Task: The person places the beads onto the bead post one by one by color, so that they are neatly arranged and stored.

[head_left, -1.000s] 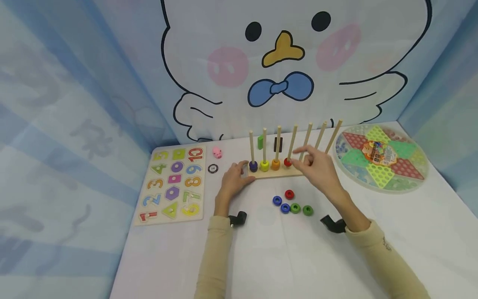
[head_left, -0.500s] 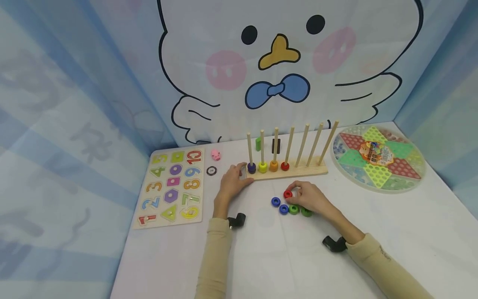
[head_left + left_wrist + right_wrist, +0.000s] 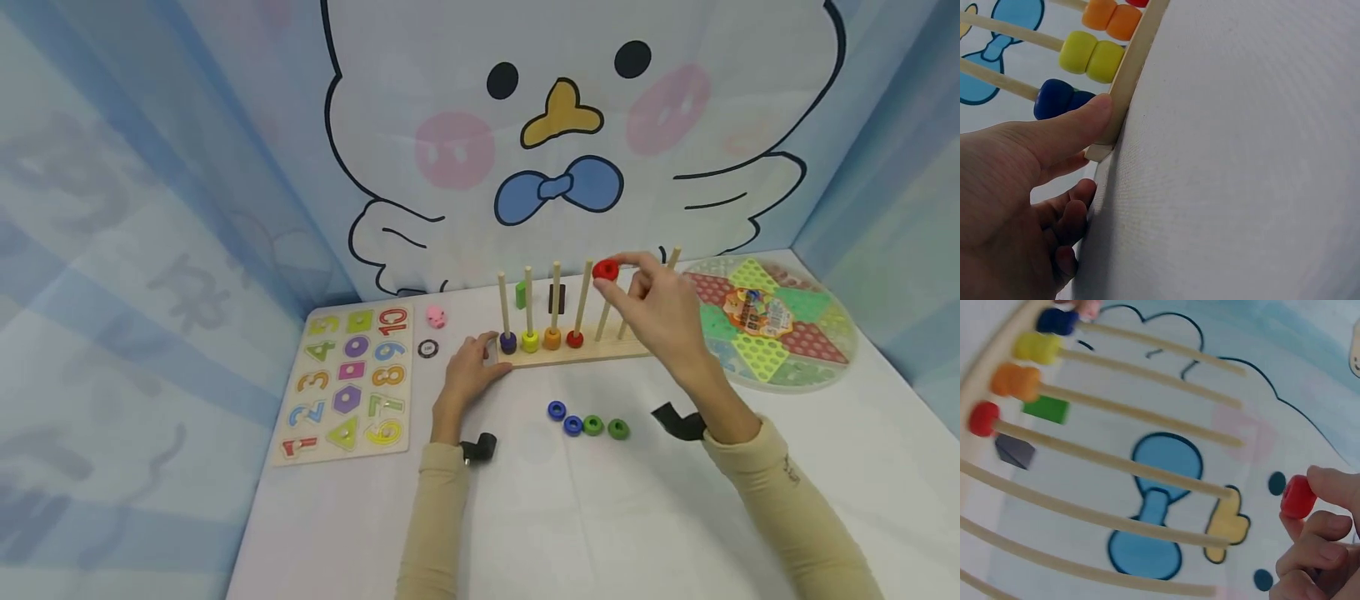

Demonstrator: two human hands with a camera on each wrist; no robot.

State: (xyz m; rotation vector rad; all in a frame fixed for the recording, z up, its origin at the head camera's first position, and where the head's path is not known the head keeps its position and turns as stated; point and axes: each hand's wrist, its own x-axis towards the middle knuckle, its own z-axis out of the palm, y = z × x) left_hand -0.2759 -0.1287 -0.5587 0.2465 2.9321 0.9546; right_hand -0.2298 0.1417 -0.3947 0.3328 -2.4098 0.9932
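Note:
My left hand [image 3: 469,372] grips the left end of a wooden peg rack [image 3: 551,357], its thumb on the front edge in the left wrist view. Upright pegs rise from the rack. The first three carry two beads each: dark blue [image 3: 1055,100], yellow [image 3: 1090,56] and orange [image 3: 1111,19]. On the fourth sits one red bead [image 3: 984,419]. My right hand [image 3: 663,312] pinches another red bead [image 3: 1298,497] between thumb and fingertip, near the top of the fourth peg. Two blue beads [image 3: 557,410] and two green beads [image 3: 592,425] lie on the table in front.
A number-and-shape puzzle board [image 3: 341,383] lies at the left. Beside it are a pink pig figure [image 3: 436,317] and a round black-and-white token [image 3: 427,348]. Behind the rack stand a green block [image 3: 521,295] and a dark block [image 3: 557,298]. A round checkers board [image 3: 780,333] lies at the right.
My right hand left the rack, took a loose red bead from the table and lifted it up beside the fourth peg's top. My left hand has stayed at the rack's end.

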